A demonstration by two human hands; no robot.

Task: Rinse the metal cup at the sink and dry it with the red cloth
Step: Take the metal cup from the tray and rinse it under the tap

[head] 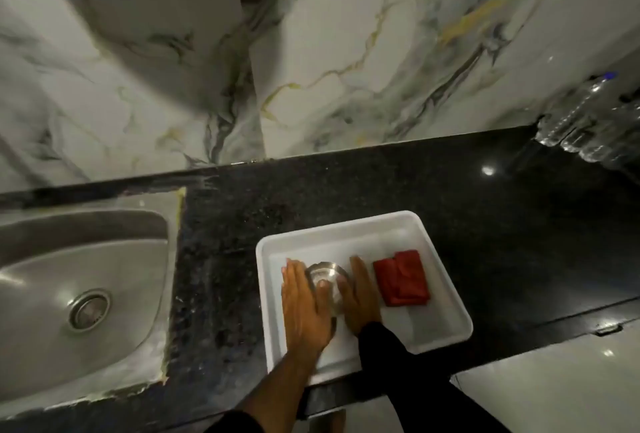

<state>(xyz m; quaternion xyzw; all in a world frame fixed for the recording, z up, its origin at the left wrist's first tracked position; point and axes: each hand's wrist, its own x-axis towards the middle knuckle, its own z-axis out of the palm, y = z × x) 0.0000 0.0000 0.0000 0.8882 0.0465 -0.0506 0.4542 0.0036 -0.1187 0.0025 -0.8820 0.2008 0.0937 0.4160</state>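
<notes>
Head view shows both hands cupping the metal cup (328,278) inside the white tray (446,297) on the dark counter (485,211): left hand (304,308) pressed at its nine o'clock side, right hand (360,297) at three o'clock. Red cloth (401,277) lies folded just beyond the right hand, at three o'clock. Steel sink (79,280) sits well apart at nine o'clock.

The tray (363,230) is plain white. The folded cloth (401,278) in it is red. The cup (327,275) is shiny silver metal. The counter (450,190) is black, finely speckled. The sink (83,259) is dull grey steel. The wall (346,51) is white marble with grey and yellow veins.
</notes>
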